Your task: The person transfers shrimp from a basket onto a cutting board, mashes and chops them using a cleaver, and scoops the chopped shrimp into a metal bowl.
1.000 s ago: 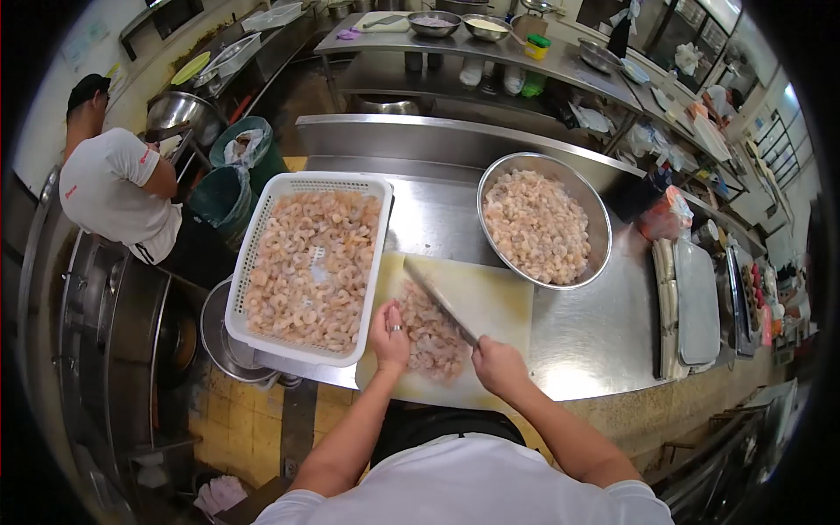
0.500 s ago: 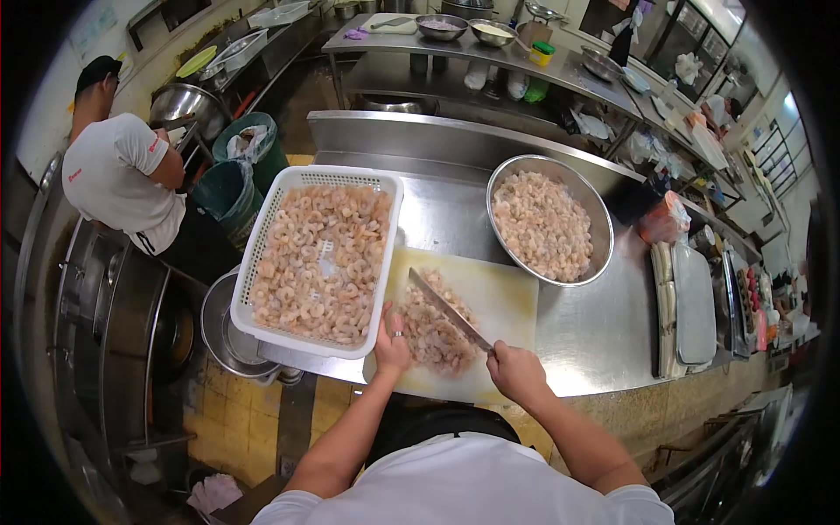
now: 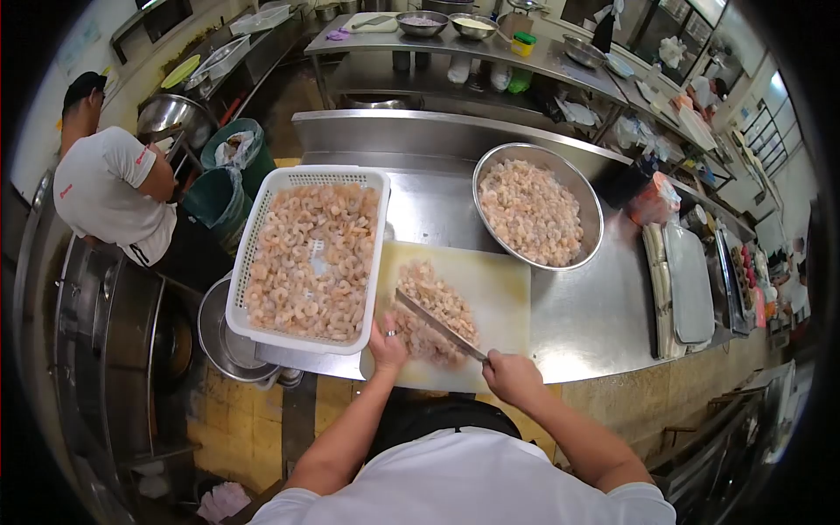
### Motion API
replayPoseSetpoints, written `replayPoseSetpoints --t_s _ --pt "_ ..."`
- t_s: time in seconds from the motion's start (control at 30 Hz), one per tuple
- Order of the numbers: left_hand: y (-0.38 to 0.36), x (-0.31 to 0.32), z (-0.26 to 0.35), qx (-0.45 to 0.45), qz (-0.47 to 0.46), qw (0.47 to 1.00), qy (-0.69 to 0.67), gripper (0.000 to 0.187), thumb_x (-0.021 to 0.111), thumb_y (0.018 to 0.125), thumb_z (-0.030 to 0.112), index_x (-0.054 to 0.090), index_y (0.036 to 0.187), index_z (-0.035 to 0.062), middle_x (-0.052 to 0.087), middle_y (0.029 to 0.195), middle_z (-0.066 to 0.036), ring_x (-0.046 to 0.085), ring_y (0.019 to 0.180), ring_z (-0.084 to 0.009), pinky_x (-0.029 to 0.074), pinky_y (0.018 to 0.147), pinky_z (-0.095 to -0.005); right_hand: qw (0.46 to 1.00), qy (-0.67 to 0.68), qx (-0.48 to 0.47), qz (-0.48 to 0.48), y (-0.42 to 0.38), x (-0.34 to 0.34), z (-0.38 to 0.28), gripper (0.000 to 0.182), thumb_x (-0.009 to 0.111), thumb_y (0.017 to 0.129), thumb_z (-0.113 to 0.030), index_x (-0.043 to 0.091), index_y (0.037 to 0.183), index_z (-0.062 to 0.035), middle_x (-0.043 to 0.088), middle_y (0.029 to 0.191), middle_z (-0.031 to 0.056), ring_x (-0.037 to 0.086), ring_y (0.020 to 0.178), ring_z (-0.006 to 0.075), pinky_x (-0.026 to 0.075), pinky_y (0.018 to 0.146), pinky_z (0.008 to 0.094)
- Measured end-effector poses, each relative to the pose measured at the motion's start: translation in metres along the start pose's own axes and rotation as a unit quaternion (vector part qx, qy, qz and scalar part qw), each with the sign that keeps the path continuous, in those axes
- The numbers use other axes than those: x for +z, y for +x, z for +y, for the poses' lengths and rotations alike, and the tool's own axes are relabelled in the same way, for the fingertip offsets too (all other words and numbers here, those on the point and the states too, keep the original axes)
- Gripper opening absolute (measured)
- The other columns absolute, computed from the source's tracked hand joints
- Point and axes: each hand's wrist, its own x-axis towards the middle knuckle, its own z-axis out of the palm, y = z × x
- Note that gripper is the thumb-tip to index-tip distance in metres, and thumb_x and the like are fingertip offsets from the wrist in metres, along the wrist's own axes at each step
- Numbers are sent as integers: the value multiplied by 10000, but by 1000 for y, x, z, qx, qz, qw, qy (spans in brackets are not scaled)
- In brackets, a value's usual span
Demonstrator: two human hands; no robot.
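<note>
My right hand [image 3: 512, 377] is closed round the handle of a knife [image 3: 442, 327], whose blade lies slantwise over a pile of chopped shrimp [image 3: 439, 293] on a pale cutting board [image 3: 503, 302]. At the pile's left edge is my left hand [image 3: 388, 346], with a ring on one finger and its fingers partly spread, beside the basket's corner. That white basket [image 3: 381, 227] holds many peeled shrimp [image 3: 319, 236]. Up and right of the board, a steel bowl [image 3: 598, 229] is full of shrimp pieces [image 3: 532, 210].
A steel counter [image 3: 586, 324] carries all this, with trays [image 3: 689, 284] at its right. Green bins [image 3: 236, 153] and a person in a white shirt [image 3: 114, 192] are at the left. A steel pot [image 3: 214, 328] sits below the basket. Behind runs another table [image 3: 560, 61].
The knife has moved down the pile towards me, its blade tip lower against the shrimp. The whole view has shifted slightly.
</note>
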Motion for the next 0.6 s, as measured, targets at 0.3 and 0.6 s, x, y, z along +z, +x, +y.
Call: replayPoseSetpoints --t_s 0.3,0.6 --pt "9 -3 27 91 -33 989 109 620 576 1080 320 453 1513 -107 536 1497 -327 518 1397 -451 361 1213 -461 989 141 48 8 -12 -14 20 286 713 991 -258 685 1034 23 759 963 264 732 862 460 576 783 513" --pt "26 6 19 191 -188 926 266 827 682 977 391 368 1552 -114 424 1576 -342 385 1488 -487 298 1264 -524 921 278 271 41 -30 14 76 424 569 1094 -336 645 1077 80 646 684 142 636 502 217 533 481 389"
